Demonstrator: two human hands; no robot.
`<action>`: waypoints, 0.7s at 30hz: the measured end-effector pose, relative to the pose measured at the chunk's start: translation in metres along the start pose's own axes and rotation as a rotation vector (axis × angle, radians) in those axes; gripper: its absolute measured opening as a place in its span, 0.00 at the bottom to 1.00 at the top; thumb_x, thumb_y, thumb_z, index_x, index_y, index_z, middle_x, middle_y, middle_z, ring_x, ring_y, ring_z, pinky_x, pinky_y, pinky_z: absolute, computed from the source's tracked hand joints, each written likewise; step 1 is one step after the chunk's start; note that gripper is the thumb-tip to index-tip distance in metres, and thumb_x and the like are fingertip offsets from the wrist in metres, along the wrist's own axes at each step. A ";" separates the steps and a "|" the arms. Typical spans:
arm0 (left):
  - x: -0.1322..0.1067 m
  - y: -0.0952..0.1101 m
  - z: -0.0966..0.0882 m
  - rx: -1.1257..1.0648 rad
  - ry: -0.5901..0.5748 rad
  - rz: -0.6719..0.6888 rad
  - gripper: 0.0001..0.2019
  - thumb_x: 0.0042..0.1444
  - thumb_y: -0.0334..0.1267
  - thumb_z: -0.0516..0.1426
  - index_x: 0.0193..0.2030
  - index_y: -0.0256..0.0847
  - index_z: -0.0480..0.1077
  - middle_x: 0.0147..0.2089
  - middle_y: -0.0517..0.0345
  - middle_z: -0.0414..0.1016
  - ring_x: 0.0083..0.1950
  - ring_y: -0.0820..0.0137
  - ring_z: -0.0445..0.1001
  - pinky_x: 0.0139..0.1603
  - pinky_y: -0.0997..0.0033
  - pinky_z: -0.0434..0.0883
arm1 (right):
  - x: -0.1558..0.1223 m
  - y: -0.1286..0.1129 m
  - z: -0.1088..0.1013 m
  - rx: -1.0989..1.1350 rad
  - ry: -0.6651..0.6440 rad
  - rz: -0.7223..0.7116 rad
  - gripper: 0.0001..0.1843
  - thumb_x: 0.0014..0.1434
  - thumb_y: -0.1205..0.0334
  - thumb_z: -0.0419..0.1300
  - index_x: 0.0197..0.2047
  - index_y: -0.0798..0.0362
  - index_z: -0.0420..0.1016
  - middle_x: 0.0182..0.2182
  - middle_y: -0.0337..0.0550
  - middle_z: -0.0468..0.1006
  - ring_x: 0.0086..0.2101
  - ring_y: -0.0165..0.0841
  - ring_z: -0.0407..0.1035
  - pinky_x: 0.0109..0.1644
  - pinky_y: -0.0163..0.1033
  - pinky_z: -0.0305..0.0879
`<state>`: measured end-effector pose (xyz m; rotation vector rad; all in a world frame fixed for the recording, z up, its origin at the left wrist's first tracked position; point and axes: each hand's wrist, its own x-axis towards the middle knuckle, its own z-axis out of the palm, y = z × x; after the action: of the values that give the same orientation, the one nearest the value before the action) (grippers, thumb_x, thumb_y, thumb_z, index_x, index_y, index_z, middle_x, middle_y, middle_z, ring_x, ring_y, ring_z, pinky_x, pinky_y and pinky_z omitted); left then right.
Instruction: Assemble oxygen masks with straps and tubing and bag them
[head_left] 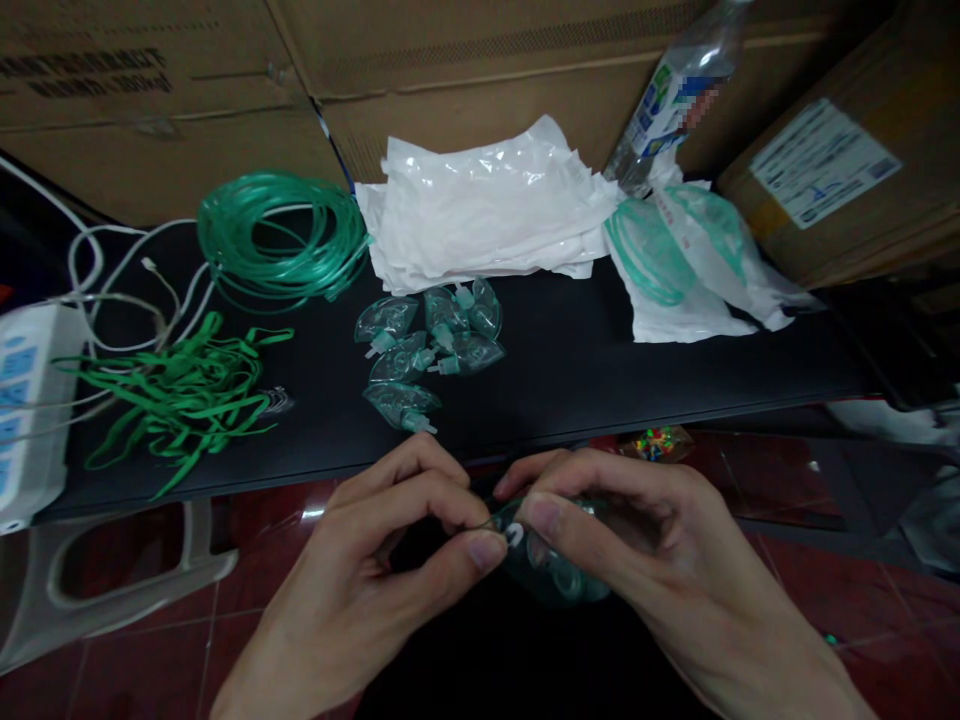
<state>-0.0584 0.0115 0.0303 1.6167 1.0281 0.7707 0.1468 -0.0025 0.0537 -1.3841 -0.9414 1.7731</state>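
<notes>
Just in front of the table's near edge, a clear green oxygen mask (559, 575) is held between both hands. My right hand (637, 530) wraps its fingers and thumb around the mask body and covers much of it. At the mask's rim, thumb and forefinger of my left hand (405, 540) are pinched together on its thin edge, beside a small pale piece (514, 534). Fingers hide the exact contact there. Beyond the hands, several similar oxygen masks (401, 357) with pale connectors lie grouped on the black table (570, 390).
Green elastic straps (187, 390) lie tangled at left, beside small shiny pieces (277, 400). Behind are coiled green tubing (277, 235), stacked white packets (487, 205), a bagged mask set (682, 255) and a plastic bottle (667, 100). Cardboard boxes (187, 150) line the back.
</notes>
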 end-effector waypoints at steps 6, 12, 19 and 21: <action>-0.002 0.001 -0.002 0.008 -0.035 -0.019 0.06 0.65 0.35 0.64 0.35 0.47 0.78 0.34 0.65 0.72 0.34 0.77 0.72 0.34 0.78 0.67 | -0.002 0.007 0.001 0.066 -0.007 0.083 0.11 0.61 0.50 0.72 0.36 0.49 0.87 0.34 0.40 0.84 0.34 0.31 0.72 0.39 0.35 0.67; -0.002 0.002 -0.002 0.014 -0.034 -0.045 0.06 0.65 0.34 0.64 0.34 0.47 0.78 0.33 0.64 0.71 0.34 0.76 0.71 0.33 0.76 0.67 | -0.001 0.008 0.001 0.001 -0.020 0.062 0.12 0.63 0.49 0.70 0.37 0.49 0.86 0.35 0.39 0.84 0.36 0.32 0.72 0.42 0.36 0.67; -0.004 0.000 0.003 -0.008 -0.023 -0.069 0.07 0.65 0.35 0.64 0.33 0.46 0.78 0.32 0.63 0.71 0.32 0.74 0.71 0.32 0.75 0.67 | -0.003 0.010 0.000 -0.034 -0.026 0.059 0.15 0.63 0.45 0.68 0.37 0.48 0.86 0.32 0.40 0.82 0.35 0.34 0.72 0.39 0.38 0.67; -0.004 0.003 0.004 -0.022 0.002 -0.071 0.08 0.65 0.35 0.64 0.33 0.46 0.77 0.32 0.63 0.71 0.32 0.75 0.71 0.31 0.77 0.67 | -0.006 0.015 0.001 -0.027 -0.014 0.072 0.18 0.61 0.41 0.68 0.38 0.48 0.86 0.33 0.42 0.82 0.34 0.35 0.73 0.38 0.39 0.68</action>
<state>-0.0555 0.0057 0.0319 1.5525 1.0691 0.7335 0.1454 -0.0152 0.0437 -1.4407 -0.9367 1.8310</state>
